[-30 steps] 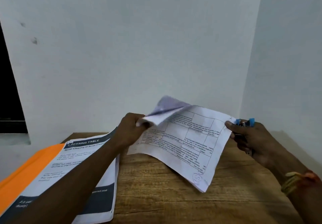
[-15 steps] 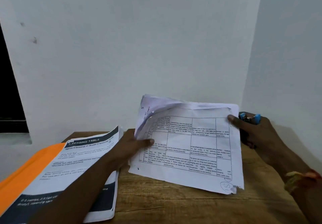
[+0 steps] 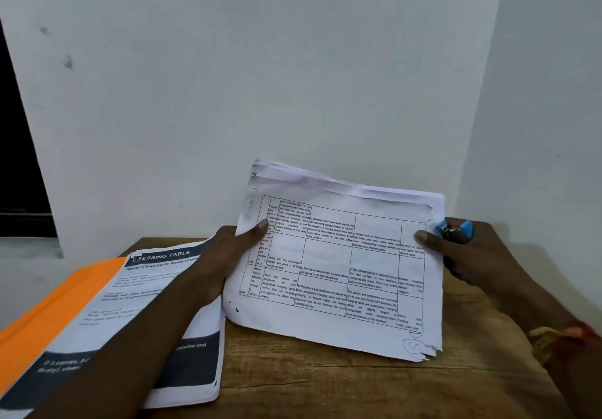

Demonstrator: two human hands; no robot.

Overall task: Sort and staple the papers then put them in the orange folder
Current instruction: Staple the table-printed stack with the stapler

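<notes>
Near the centre of the head view, a stack of papers [image 3: 342,265] with a printed table on its top sheet stood tilted up over the wooden table [image 3: 325,386], its lower right corner ragged beside a circled handwritten mark. The left hand [image 3: 224,255] pinched the stack's left edge, thumb lying on the front sheet and fingers hidden behind. The right hand [image 3: 465,255] gripped the right edge the same way, thumb on the front, and a blue stapler [image 3: 456,229] showed just behind that edge, tucked in the same hand. At the lower left of the frame, an orange folder [image 3: 58,304] lay flat on the table, with printed sheets [image 3: 146,288] headed in a dark band lying on top of it and partly under the left forearm. A yellow and orange bracelet [image 3: 553,343] circled the right wrist.
</notes>
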